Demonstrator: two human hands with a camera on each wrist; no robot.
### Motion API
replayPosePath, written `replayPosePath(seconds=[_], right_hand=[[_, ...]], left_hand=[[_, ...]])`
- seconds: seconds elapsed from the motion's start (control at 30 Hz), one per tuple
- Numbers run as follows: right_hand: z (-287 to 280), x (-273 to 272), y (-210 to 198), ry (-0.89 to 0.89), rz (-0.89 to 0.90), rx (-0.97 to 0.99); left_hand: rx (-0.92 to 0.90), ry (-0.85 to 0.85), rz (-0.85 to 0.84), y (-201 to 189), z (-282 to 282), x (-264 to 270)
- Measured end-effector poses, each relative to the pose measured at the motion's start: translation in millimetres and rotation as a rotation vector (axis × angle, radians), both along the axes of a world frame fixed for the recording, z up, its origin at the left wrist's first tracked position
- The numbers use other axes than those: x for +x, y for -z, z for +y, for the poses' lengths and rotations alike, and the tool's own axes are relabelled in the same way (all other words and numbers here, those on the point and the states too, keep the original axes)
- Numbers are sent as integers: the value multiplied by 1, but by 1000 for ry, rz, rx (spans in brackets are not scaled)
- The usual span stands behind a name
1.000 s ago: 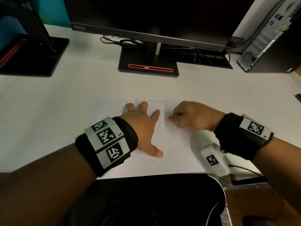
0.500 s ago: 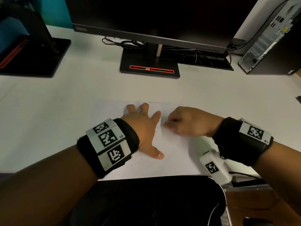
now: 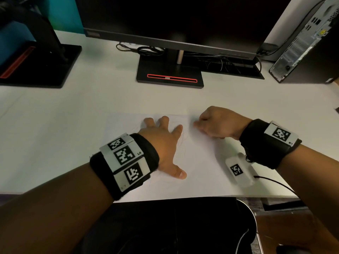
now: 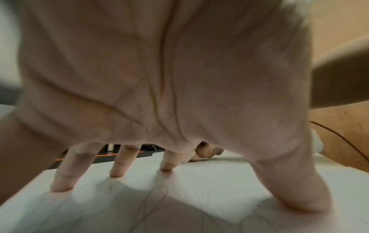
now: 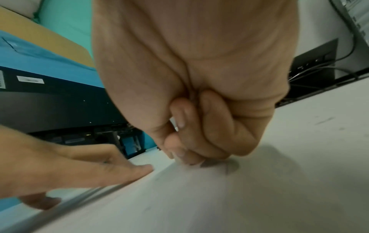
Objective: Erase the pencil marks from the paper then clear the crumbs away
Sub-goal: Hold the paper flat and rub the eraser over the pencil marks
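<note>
A white sheet of paper (image 3: 198,162) lies on the white desk with faint pencil marks (image 3: 181,142) looping over its middle; the lines (image 4: 151,205) also show under my palm. My left hand (image 3: 163,138) presses flat on the sheet, fingers spread and straight. Just to its right, my right hand (image 3: 198,125) is curled, fingertips down on the far part of the paper. It pinches a small white eraser (image 4: 188,158), mostly hidden by the fingers (image 5: 179,151). I see no crumbs clearly.
A monitor stand (image 3: 169,74) with cables (image 3: 146,49) sits behind the paper. A second black base (image 3: 36,66) is at the far left, a computer tower (image 3: 302,43) at the far right. A black chair (image 3: 165,226) lies below the desk's front edge.
My right hand has slid away from me and slightly right across the paper, off from the left index finger. The left hand has stayed pressed in place.
</note>
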State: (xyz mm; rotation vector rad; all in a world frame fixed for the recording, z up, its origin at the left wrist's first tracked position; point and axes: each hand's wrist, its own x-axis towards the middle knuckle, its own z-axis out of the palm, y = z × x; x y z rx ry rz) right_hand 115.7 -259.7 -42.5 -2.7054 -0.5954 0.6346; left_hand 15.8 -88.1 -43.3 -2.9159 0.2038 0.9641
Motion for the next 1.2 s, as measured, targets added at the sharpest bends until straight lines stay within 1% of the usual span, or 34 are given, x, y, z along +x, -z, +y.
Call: replayPosePath(seconds=[0.07, 0.13, 0.2, 0.27, 0.3, 0.37, 0.43, 0.5, 0.57, 0.6, 0.67, 0.73, 0.8, 0.87, 0.9, 0.97, 1.03, 1.1, 1.17, 1.2], right_hand=[[4, -7, 2, -83, -4, -35], [5, -14, 3, -142, 57, -49], [2, -7, 2, -87, 75, -24], [-1, 1, 0, -12, 24, 9], [-1, 1, 1, -7, -4, 11], [4, -6, 2, -72, -11, -11], [7, -13, 4, -142, 59, -27], [5, -9, 3, -107, 113, -2], [3, -1, 1, -41, 68, 31], [4, -1, 1, -45, 25, 26], [8, -8, 3, -118, 3, -11], [10, -17, 4, -195, 56, -36], [7, -14, 2, -158, 87, -20], [5, -6, 0, -91, 45, 27], [5, -6, 1, -94, 4, 22], [11, -13, 4, -176, -22, -24], [15, -21, 5, -257, 28, -52], [13, -17, 2, -214, 61, -47], [11, -8, -1, -130, 25, -23], [11, -7, -2, -124, -8, -20]], left_hand=[[-2, -6, 3, 0, 0, 0], [-4, -9, 4, 1, 0, 1], [0, -5, 4, 1, 0, 1], [4, -1, 1, 1, 0, 1], [5, -1, 1, 1, 0, 1], [6, -4, 1, 1, 0, 1], [3, -5, 0, 1, 0, 1], [5, -4, 2, 1, 0, 2], [6, -2, 1, 1, 0, 1], [5, -2, -1, 1, 0, 1], [-2, -5, -2, 2, 1, 1], [-9, -8, -5, 3, 1, 1], [-3, -5, -4, 3, 1, 1], [7, -3, 2, 2, 1, 0], [11, -2, 3, 2, 1, 0], [13, -4, 5, 2, 2, -2], [15, -8, 8, 1, 1, -2], [23, -14, 17, 0, 0, -2], [29, -27, 29, -1, 0, -4], [28, -36, 38, -2, 0, -5]])
